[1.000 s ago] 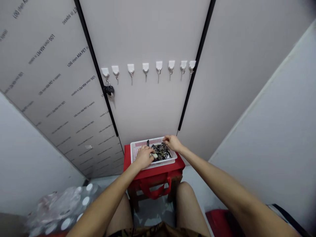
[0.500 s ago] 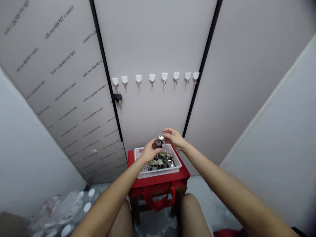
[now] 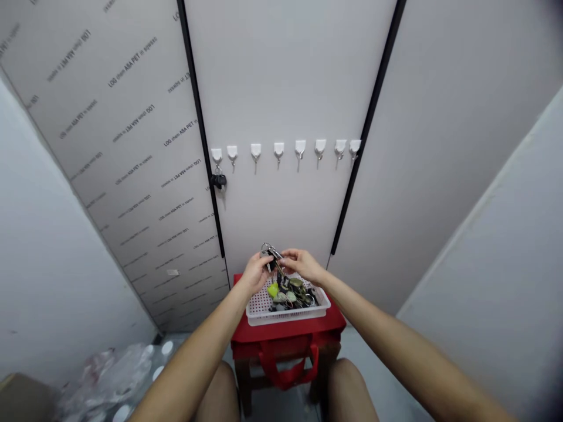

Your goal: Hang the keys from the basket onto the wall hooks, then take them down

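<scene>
Above the basket, my left hand (image 3: 256, 271) pinches a bunch of keys (image 3: 271, 255) whose metal ring points up and away from me. My right hand (image 3: 302, 264) has thumb and fingers closed on the right side of the same bunch. Parts of the keys are hidden behind my fingers. Below both hands is a white perforated plastic basket (image 3: 269, 319), holding a heap of more keys and key fobs (image 3: 292, 296). A yellow-green tag (image 3: 273, 290) shows at the heap's left side.
White adhesive hooks (image 3: 278, 149) run in a row along the wall panel. Black keys (image 3: 219, 180) hang from the leftmost one. A red bag (image 3: 285, 334) lies under the basket on a wooden stool (image 3: 243, 375). Plastic-wrapped bottles (image 3: 109, 375) stand at lower left.
Both hands have come closer together around the keys, and the bunch has been turned between them. The yellow-green tag in the basket is now uncovered. The camera view has shifted slightly.
</scene>
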Demonstrator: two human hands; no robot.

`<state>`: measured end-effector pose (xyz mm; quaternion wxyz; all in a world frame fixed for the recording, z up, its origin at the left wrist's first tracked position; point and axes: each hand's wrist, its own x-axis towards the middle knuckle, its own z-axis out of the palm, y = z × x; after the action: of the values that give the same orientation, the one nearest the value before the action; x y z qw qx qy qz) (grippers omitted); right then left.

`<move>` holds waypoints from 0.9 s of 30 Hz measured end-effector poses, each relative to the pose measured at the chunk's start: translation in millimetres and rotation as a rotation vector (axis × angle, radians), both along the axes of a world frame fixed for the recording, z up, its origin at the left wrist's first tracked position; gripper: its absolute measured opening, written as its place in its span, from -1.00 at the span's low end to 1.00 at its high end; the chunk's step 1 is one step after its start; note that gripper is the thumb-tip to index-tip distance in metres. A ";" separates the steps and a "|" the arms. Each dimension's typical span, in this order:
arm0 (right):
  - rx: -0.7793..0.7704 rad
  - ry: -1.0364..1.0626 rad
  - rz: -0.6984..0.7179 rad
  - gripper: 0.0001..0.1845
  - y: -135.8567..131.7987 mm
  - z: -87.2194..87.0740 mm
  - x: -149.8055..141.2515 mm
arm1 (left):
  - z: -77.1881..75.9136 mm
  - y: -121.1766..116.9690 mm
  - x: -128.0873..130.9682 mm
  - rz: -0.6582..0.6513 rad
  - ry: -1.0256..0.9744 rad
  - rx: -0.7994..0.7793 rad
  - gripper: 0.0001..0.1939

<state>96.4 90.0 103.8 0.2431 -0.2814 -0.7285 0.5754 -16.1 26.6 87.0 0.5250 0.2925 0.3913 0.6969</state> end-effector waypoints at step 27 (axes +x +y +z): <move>0.728 0.171 -0.373 -0.79 33.9 171.9 -152.5 | 164.0 54.7 -108.9 0.506 0.598 0.168 -0.80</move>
<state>-56.2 123.9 275.7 0.4866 -0.2554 -0.7979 0.2476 -125.0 81.3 251.0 0.1739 0.4186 0.5281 0.7181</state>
